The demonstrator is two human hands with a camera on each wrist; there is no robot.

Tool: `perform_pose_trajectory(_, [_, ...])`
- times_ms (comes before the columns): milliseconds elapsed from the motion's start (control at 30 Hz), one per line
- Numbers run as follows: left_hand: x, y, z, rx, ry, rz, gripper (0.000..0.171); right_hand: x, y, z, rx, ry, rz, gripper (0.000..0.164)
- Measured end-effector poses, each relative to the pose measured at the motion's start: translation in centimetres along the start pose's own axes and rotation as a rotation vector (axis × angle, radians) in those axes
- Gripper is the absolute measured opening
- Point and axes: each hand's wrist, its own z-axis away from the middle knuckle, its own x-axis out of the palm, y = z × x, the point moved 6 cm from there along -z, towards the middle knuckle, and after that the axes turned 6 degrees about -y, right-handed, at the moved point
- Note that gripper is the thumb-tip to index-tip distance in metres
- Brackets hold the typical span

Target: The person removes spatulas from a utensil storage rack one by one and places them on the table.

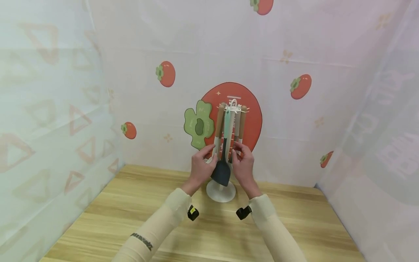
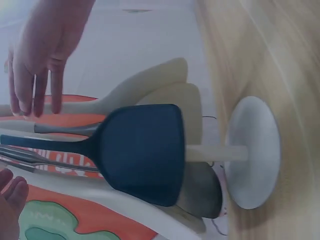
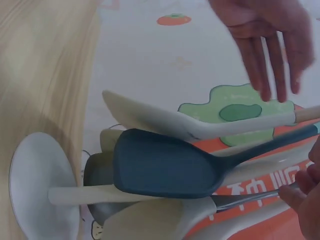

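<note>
A white utensil stand point(image 1: 234, 105) holds several hanging kitchen utensils. At its front hangs a spatula with a dark blue head point(image 1: 221, 174) and mint handle point(image 1: 227, 123). My left hand point(image 1: 202, 165) is at the left of the hanging utensils, and its fingers look extended in the right wrist view. On the other side is my right hand point(image 1: 243, 163), fingers reaching inward beside the utensils; in the left wrist view its fingertips overlap a pale handle. Neither hand grips anything. White utensils with wooden handles point(image 1: 242, 123) and a grey-headed utensil point(image 2: 202, 190) hang around the spatula.
The stand's round white base point(image 1: 220, 196) rests on a wood-grain table point(image 1: 157, 225). Behind it, a pale backdrop point(image 1: 209, 47) printed with red fruit rises from the table's back edge. Similar sheets hang at left and right.
</note>
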Motion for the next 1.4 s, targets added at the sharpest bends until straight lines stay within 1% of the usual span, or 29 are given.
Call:
perform_pose_trajectory(67, [0.3,0.6,-0.7,0.026,0.003,0.006,0.034,0.4,0.1,-0.1,0.002,-0.021,0.020,0.030])
perform_pose_trajectory(133, [0.6,1.0,-1.4,0.042,-0.002,0.030,0.035,0.7,0.3,-0.1,-0.004,-0.025,0.043,0.033])
perform_pose_trajectory(233, [1.1,1.5,-2.3,0.048,-0.012,0.072,0.035,1.1,0.7,0.0,-0.024,-0.023,0.078,0.036])
perform_pose_trajectory(300, [1.4,1.7,-2.8,0.038,-0.015,0.083,0.037,1.4,0.9,0.0,-0.043,-0.024,0.109,0.038])
perform_pose_trajectory(433, [1.9,2.1,-3.9,0.008,-0.011,0.088,0.042,2.0,1.4,-0.2,-0.054,-0.044,0.117,0.038])
perform_pose_trajectory(567, [2.3,2.4,-5.0,-0.032,0.009,0.110,0.044,2.3,1.9,-0.4,-0.018,-0.062,0.118,0.035])
perform_pose_trajectory(700, [2.7,2.5,-5.9,-0.061,0.037,0.126,0.040,2.5,2.4,-0.5,0.031,-0.074,0.117,0.035])
perform_pose_trajectory(833, [2.9,2.5,-6.4,-0.075,0.057,0.144,0.035,2.7,3.0,-0.5,0.080,-0.083,0.098,0.036])
perform_pose_trajectory(967, [3.0,2.4,-6.7,-0.079,0.071,0.150,0.035,2.8,3.4,-0.6,0.117,-0.089,0.082,0.035])
perform_pose_trajectory(1133, [2.7,2.4,-7.2,-0.044,0.089,0.111,0.035,3.1,3.5,-1.1,0.115,-0.115,0.075,0.034])
perform_pose_trajectory(1267, [2.6,2.6,-7.3,-0.015,0.066,0.080,0.038,3.0,3.5,-1.3,0.105,-0.127,0.083,0.033])
perform_pose_trajectory(1400, [2.8,2.8,-7.4,-0.010,0.027,0.047,0.040,2.8,3.5,-1.5,0.088,-0.126,0.086,0.032])
